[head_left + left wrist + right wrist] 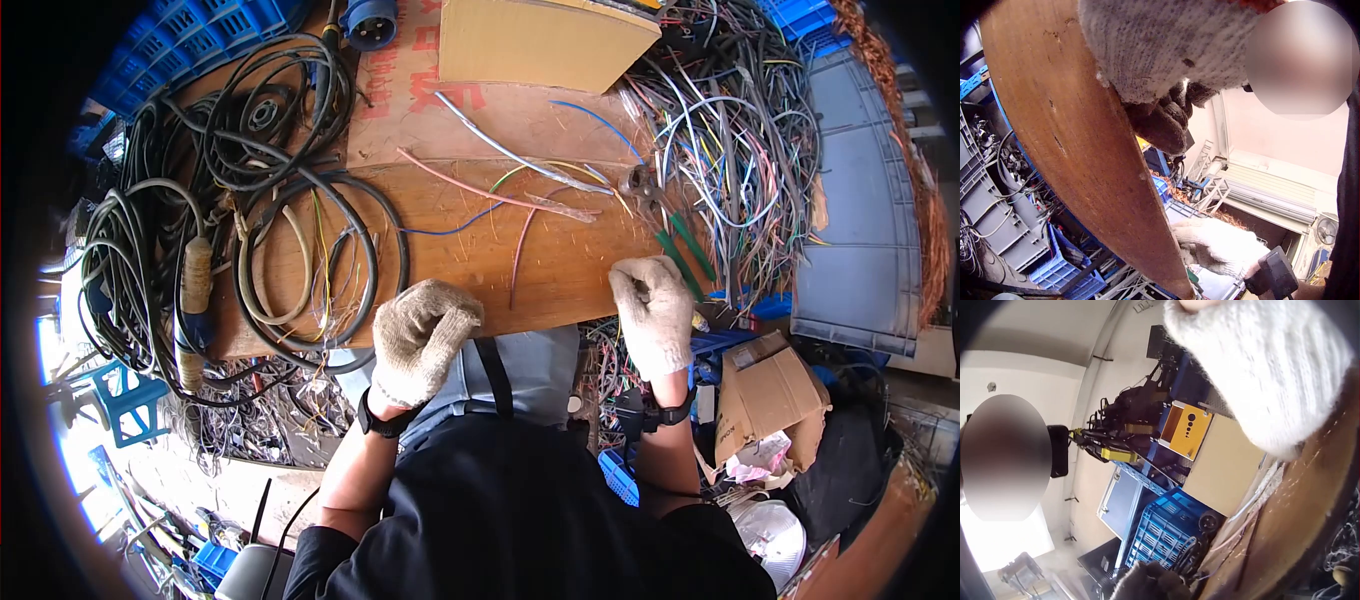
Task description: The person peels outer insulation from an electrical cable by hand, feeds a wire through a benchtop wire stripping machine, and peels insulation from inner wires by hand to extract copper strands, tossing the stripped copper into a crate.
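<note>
Both hands wear white knitted gloves, the left one soiled at the fingers. My left hand (428, 335) is at the near edge of the wooden table (470, 255), fingers loosely curled and thumb toward them, holding nothing that shows. To its left lies a thick black cable coil (402, 235). My right hand (652, 310) is at the same edge, also loosely curled around nothing visible. Just beyond it lie green-handled pliers (690, 243). Between and beyond the hands are loose cut wires: a pink one (480, 188), a grey-white one (510, 155) and a blue one (450, 232).
A big heap of mixed wires (735, 150) covers the right end. More black cable (140, 250) is piled at left. A tan box (545, 45) stands at the back on flattened cardboard (400, 120). Grey crates (855, 230) and an opened carton (770, 395) are at right.
</note>
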### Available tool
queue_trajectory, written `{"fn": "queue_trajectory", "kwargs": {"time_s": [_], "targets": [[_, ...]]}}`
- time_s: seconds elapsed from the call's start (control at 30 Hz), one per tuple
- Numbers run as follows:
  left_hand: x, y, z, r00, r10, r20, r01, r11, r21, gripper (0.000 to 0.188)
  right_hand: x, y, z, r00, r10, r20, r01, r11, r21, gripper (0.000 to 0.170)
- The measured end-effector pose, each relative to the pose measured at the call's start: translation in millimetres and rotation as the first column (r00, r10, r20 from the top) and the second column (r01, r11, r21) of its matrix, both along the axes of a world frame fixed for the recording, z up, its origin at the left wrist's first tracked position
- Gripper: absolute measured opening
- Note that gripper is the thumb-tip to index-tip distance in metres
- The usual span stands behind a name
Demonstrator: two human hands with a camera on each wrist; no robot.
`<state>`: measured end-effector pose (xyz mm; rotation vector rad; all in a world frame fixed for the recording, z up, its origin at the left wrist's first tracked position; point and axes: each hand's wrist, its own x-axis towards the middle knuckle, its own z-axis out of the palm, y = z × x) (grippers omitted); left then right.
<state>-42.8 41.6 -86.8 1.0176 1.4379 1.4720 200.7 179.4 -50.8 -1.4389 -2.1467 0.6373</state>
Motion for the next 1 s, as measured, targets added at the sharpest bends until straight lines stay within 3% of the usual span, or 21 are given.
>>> {"fn": "queue_trajectory", "kwargs": {"time_s": [0.13,0.23,0.33,0.47,0.53,0.63,1.0], "targets": [[0.4,-0.1,1.2,1.0,0.002,-0.007,-0.002,1.0,-0.006,0.012,-3.3,-5.3,-0.9,0.984,-0.035,0.177,-0.001,0.981,0.196,0.02],[-0.4,-0.1,-0.6,1.0,-0.005,-0.019,0.005,1.0,0.008,0.012,-4.9,-5.8,-10.0,0.994,-0.014,0.108,-0.005,0.984,0.179,0.018],[0.4,0.4,-0.5,1.0,-0.001,-0.003,0.001,1.0,0.023,0.012,-12.5,-4.3,-12.0,0.989,-0.017,0.146,-0.013,0.978,0.207,0.011],[0.0,0.5,0.7,1.0,-0.001,0.001,0.001,1.0,0.022,0.012,-19.6,-0.5,-7.6,0.995,0.035,0.095,-0.051,0.983,0.175,0.007],[-0.1,0.2,3.1,1.0,-0.002,-0.025,0.002,1.0,0.012,0.012,-24.9,0.2,-2.3,0.997,0.071,-0.011,-0.07,0.993,0.094,0.007],[1.0,1.4,0.5,0.999,-0.008,-0.039,0.011,0.997,0.082,0.021,-26.5,3.9,-5.6,0.992,0.122,-0.029,-0.118,0.986,0.122,0.007],[0.4,2.1,1.5,0.997,-0.006,-0.081,0.012,0.998,0.068,0.021,-30.1,-0.8,2.1,0.984,0.169,-0.049,-0.167,0.985,0.041,0.007]]}}
